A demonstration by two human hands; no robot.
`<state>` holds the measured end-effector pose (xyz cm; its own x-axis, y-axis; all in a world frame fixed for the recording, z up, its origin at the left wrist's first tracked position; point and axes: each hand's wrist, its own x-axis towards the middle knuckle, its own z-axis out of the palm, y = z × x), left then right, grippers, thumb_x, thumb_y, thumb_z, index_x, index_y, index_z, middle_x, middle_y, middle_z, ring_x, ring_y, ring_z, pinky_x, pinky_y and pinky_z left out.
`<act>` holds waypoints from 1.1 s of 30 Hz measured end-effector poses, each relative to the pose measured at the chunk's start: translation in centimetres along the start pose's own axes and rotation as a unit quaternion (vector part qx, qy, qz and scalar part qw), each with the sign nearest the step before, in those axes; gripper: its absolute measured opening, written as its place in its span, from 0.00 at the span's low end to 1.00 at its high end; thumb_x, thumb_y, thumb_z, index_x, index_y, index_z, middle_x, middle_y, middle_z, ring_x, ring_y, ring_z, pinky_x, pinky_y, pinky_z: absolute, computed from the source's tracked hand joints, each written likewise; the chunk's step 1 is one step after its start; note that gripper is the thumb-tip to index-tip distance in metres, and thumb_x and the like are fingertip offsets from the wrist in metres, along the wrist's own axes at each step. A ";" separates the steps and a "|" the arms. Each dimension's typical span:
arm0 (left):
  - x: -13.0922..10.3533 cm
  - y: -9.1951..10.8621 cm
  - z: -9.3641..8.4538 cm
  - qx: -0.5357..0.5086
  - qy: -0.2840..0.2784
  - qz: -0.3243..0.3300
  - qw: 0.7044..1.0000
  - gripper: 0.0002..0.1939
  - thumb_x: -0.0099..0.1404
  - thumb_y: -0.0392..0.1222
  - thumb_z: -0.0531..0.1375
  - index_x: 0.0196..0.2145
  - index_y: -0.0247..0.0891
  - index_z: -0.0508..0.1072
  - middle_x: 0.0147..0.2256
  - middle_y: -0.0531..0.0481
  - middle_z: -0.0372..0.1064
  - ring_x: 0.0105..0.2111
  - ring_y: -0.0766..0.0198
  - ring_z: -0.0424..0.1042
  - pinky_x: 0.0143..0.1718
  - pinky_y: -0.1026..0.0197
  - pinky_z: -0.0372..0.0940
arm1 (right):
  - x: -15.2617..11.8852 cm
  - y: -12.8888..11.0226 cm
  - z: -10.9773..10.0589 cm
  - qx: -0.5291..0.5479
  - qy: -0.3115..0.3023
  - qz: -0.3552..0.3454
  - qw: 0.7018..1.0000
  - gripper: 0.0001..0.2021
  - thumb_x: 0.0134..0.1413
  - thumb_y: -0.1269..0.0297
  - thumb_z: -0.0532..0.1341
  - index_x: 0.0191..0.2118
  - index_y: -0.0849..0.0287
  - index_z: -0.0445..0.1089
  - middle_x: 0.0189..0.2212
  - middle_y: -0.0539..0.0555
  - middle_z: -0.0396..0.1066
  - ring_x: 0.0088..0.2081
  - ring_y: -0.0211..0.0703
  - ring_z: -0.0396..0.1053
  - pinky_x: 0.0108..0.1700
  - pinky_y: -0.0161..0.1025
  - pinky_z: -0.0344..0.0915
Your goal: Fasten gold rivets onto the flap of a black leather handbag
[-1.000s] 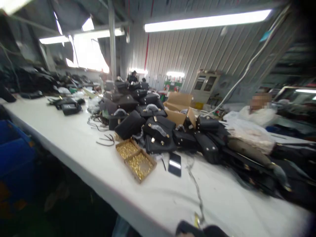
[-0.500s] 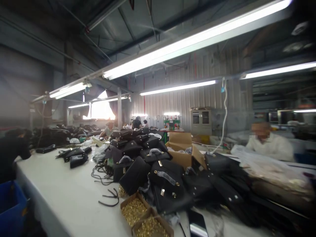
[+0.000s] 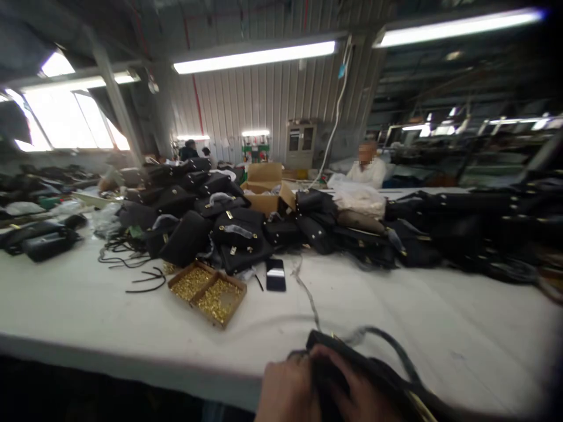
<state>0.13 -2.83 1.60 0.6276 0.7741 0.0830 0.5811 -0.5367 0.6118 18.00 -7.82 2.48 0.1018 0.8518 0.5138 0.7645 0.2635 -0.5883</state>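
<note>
A black handbag (image 3: 378, 369) lies tilted at the table's near edge, its dark strap (image 3: 396, 346) curving up over it and some gold-coloured metal fittings showing. My left hand (image 3: 285, 390) is closed at the bag's left end, its fingers curled around the black material. On the bag's near side, my right hand (image 3: 358, 390) grips the same black material, with the fingers bent and slightly blurred. What lies between the two hands is dark and partly hidden.
Two joined cardboard trays (image 3: 241, 296) hold small gold-coloured metal pieces. A phone (image 3: 275, 275) lies beside them. Piled black bags (image 3: 241, 231) and an open carton (image 3: 264, 202) stand behind. Black cords (image 3: 145, 281) lie left. A person in white (image 3: 367, 170) sits across the table.
The view has swung right and tilted down. Both my hands and the black handbag have come into sight at the bottom; they were outside the earlier frame.
</note>
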 end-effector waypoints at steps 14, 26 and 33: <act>0.4 -0.7 -2.3 -0.092 0.016 0.004 0.996 0.06 0.66 0.34 0.59 0.32 0.40 0.74 0.31 0.45 0.78 0.34 0.55 0.77 0.34 0.57 0.58 | 1.8 -0.1 -1.9 0.098 -0.218 0.096 0.966 0.23 0.64 0.72 0.61 0.61 0.48 0.77 0.56 0.54 0.81 0.58 0.53 0.79 0.64 0.51 0.76; 1.5 -1.3 -3.7 -0.105 -0.034 0.014 0.994 0.07 0.62 0.35 0.59 0.30 0.37 0.78 0.30 0.43 0.79 0.30 0.56 0.76 0.30 0.59 0.58 | 2.3 0.0 -1.6 0.101 -0.249 0.090 0.959 0.19 0.67 0.70 0.60 0.60 0.49 0.76 0.57 0.53 0.80 0.58 0.52 0.78 0.64 0.48 0.74; 2.8 -1.1 -4.5 0.042 -0.072 0.028 0.996 0.09 0.63 0.40 0.60 0.33 0.39 0.81 0.34 0.38 0.82 0.36 0.46 0.81 0.33 0.56 0.62 | 3.2 0.2 -1.6 0.137 -0.256 0.097 0.952 0.18 0.61 0.74 0.61 0.54 0.52 0.77 0.50 0.53 0.81 0.54 0.53 0.78 0.60 0.50 0.73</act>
<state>-1.13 1.42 4.66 0.7245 0.6893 -0.0017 0.5808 -0.6091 0.5401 19.50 -5.74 4.96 -0.1533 0.9870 0.0480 0.5615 0.1270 -0.8176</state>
